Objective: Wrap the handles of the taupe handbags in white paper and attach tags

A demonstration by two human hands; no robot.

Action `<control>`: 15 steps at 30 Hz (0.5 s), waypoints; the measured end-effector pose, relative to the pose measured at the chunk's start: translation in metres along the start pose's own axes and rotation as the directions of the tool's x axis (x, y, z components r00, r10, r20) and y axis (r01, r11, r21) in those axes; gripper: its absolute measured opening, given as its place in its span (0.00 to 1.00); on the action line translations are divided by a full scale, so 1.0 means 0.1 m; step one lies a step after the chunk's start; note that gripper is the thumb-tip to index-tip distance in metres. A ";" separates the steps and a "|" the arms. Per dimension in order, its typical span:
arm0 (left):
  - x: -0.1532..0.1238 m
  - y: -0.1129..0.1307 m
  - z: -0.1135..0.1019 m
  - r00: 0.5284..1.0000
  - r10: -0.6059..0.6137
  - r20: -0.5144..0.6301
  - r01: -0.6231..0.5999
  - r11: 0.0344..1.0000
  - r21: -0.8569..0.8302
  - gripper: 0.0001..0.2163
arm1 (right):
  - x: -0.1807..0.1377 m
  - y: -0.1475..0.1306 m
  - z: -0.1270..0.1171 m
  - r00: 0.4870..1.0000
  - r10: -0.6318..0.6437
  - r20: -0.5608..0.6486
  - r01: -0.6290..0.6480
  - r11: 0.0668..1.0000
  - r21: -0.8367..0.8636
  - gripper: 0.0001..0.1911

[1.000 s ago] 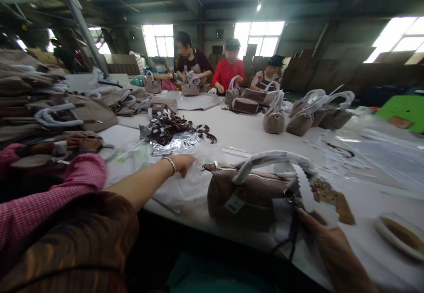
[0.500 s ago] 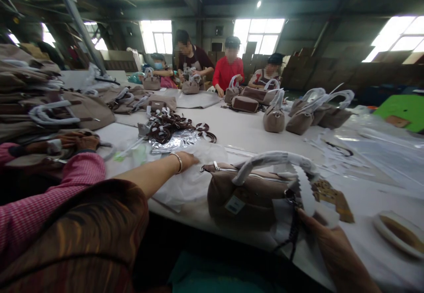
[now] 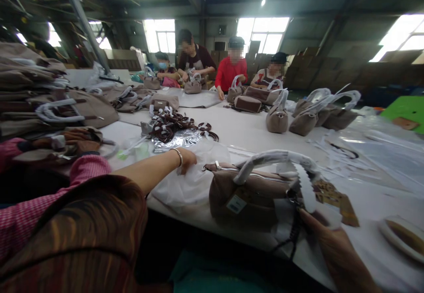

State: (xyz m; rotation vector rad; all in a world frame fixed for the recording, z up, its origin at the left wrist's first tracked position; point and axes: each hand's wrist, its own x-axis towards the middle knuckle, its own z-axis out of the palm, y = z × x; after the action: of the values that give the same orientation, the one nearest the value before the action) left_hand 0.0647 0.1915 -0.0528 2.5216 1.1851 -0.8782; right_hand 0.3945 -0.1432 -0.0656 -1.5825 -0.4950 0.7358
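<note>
A taupe handbag (image 3: pixel 245 195) stands at the table's near edge, its zipper along the top and its handles wrapped in white paper. A white label hangs on its front. At the bag's right end my right hand (image 3: pixel 327 235) is closed, the thumb beside a dark cord (image 3: pixel 293 235) and white wrapping; its fingers are partly hidden. My left hand (image 3: pixel 188 159), with a bracelet at the wrist, reaches left of the bag. Its fingers curl down into a thin, crumpled white plastic bag (image 3: pixel 182 187) and are mostly out of sight.
Brown straps (image 3: pixel 168 125) lie on silver packets beyond my left hand. Finished-looking handbags (image 3: pixel 304 120) stand farther back. A tape roll (image 3: pixel 402 237) and brown tags (image 3: pixel 338 200) lie right. A co-worker's hands (image 3: pixel 82 145) are close at left, beside stacked bags (image 3: pixel 26 89). Several people work opposite.
My left hand has drawn back slightly, its fingers now bent downward at the plastic. My right hand stays at the handbag's end. The whole view has shifted a little.
</note>
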 end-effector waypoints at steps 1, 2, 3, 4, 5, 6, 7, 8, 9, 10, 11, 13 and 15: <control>-0.01 0.01 -0.01 1.000 0.000 0.016 0.000 1.000 0.015 0.21 | 0.00 0.00 0.01 1.000 -0.013 0.004 0.013 1.000 0.002 0.30; -0.01 0.02 -0.01 1.000 -0.001 0.024 0.001 0.999 0.032 0.17 | 0.00 0.00 0.01 1.000 -0.024 0.004 0.024 1.000 0.004 0.30; -0.02 0.03 -0.01 1.000 -0.001 0.026 0.000 0.999 0.049 0.14 | -0.01 0.00 0.01 1.000 -0.028 0.007 0.028 1.000 0.007 0.30; -0.04 0.03 -0.02 1.000 0.002 0.022 -0.003 0.998 0.063 0.11 | -0.01 0.00 0.01 1.000 -0.024 0.010 0.024 1.000 0.013 0.29; -0.06 0.02 -0.03 1.000 0.007 0.013 -0.008 0.997 0.074 0.09 | -0.01 0.01 0.01 1.000 -0.014 0.016 0.014 1.000 0.022 0.29; -0.08 0.01 -0.05 1.000 0.014 0.003 -0.014 0.997 0.081 0.08 | -0.01 0.02 0.00 1.000 -0.003 0.027 0.002 0.999 0.033 0.29; -0.11 -0.01 -0.08 1.000 0.020 -0.009 -0.019 0.996 0.085 0.07 | -0.01 0.03 -0.01 0.999 0.005 0.038 -0.007 0.999 0.044 0.29; -0.13 -0.04 -0.11 0.999 0.027 -0.028 -0.025 0.996 0.088 0.07 | -0.01 0.04 -0.02 0.999 0.008 0.046 -0.010 0.999 0.051 0.29; -0.16 -0.06 -0.16 0.998 0.036 -0.053 -0.031 0.995 0.092 0.07 | 0.00 0.05 -0.03 0.999 0.008 0.044 -0.011 0.999 0.052 0.29; -0.19 -0.08 -0.21 0.995 0.045 -0.086 -0.037 0.995 0.097 0.07 | 0.00 0.05 -0.03 0.999 0.009 0.035 -0.011 0.999 0.048 0.29; -0.22 -0.10 -0.27 0.991 0.057 -0.122 -0.044 0.994 0.103 0.08 | 0.00 0.05 -0.03 1.000 0.010 0.024 -0.011 0.999 0.043 0.29; -0.29 -0.12 -0.41 0.978 0.078 -0.193 -0.055 0.991 0.119 0.09 | 0.01 0.04 -0.01 1.000 0.005 0.013 -0.005 0.999 0.043 0.28; -0.37 -0.15 -0.53 0.965 0.089 -0.246 -0.057 0.989 0.135 0.09 | 0.00 0.02 0.02 1.000 -0.012 0.020 0.010 0.998 0.060 0.26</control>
State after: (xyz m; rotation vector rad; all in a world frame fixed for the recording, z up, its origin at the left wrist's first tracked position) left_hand 0.0575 0.2005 0.0129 2.8279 1.1274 -0.6490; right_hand 0.3930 -0.1423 -0.0673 -1.5166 -0.4915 0.7523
